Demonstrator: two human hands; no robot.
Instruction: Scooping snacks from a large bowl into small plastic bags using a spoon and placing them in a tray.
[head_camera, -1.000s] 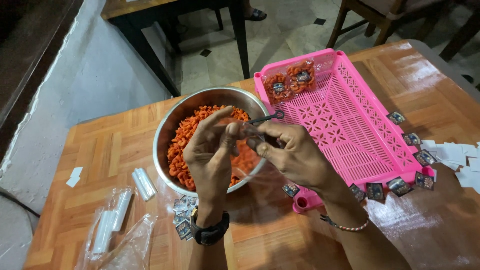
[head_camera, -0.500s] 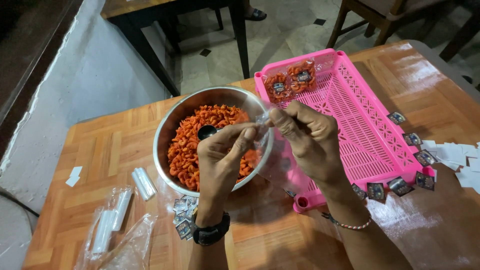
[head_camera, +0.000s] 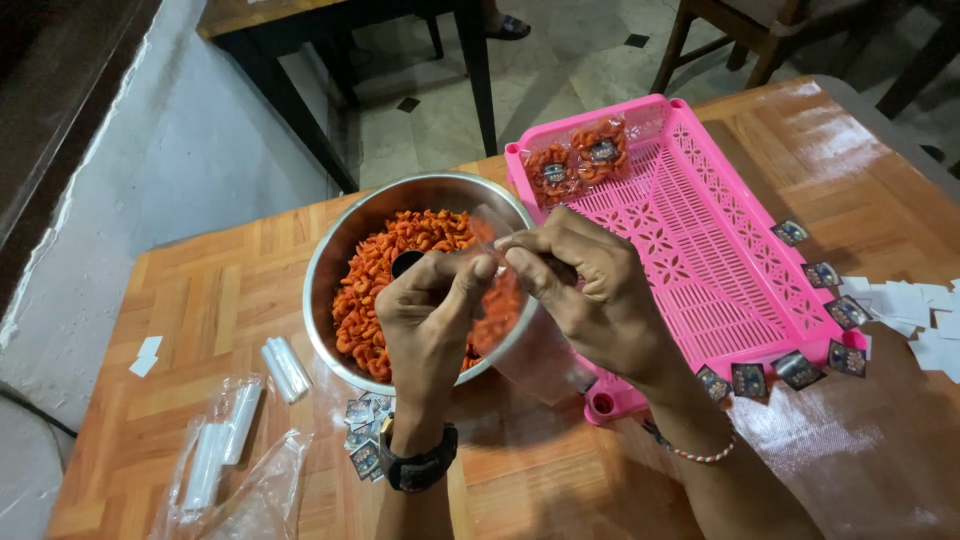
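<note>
Both hands meet over the near rim of the steel bowl (head_camera: 330, 250), pinching the mouth of a small clear plastic bag (head_camera: 535, 350). Left hand (head_camera: 430, 320): grip clenched on the bag's left lip, thumb against forefinger. Right hand (head_camera: 590, 295): grip grasping the right lip likewise, with the bag hanging below and toward the wrists. Just beyond the left grip, a dark scoop (head_camera: 408, 263) half buried in the orange curled snacks (head_camera: 385, 290).

Likely trouble: thin, slick film slipping from either pinch, so the mouth closing or the bag dropping; a mouth opened off the bowl's edge spilling snacks onto the worktop (head_camera: 200, 300); too hard a pull tearing the film.

Right of the grips, a pink slotted tray (head_camera: 720, 240) with two filled snack packets (head_camera: 575, 165) in its far corner, each bearing a small dark square label. More dark square labels (head_camera: 800, 370) along the tray's near and right edges, white paper slips (head_camera: 905, 305) farther right. Below the left wrist, a little heap of the same labels (head_camera: 362, 440); farther left, rolled clear bags (head_camera: 285, 368) and a loose plastic wrapper (head_camera: 235, 470).
</note>
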